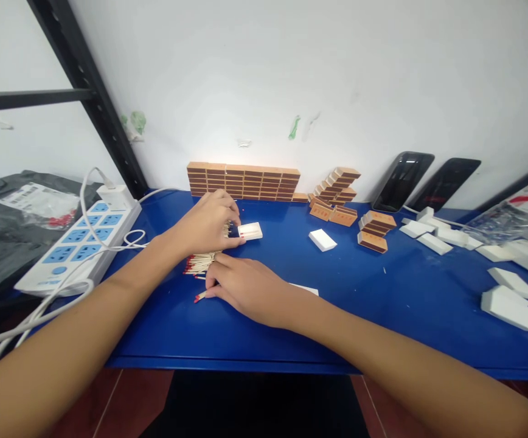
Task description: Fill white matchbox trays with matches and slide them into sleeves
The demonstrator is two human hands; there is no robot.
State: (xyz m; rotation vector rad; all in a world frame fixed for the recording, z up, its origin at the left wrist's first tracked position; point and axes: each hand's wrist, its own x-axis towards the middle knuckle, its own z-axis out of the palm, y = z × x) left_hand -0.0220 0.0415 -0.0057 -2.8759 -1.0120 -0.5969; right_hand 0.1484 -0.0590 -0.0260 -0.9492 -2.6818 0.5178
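Note:
My left hand [209,222] is closed with its fingers curled; the ends of some matches [226,229] show between thumb and fingers. Its thumb tip reaches the near left end of a small white matchbox tray [251,231], in which a match or two lies. Lower and to the right, my right hand [246,286] pinches a few red-tipped matches [200,297] just above or on the blue table. Between the hands is a heap of loose matches [199,263] with red heads pointing left, partly hidden by my right fingers.
Stacked matchboxes [243,182] line the wall, with a leaning stack [337,185] and another small stack [376,230] farther right. A white piece [322,239] lies mid-table. White trays [510,307] scatter right, near two dark phones [403,181]. A power strip [86,240] with cables stands left.

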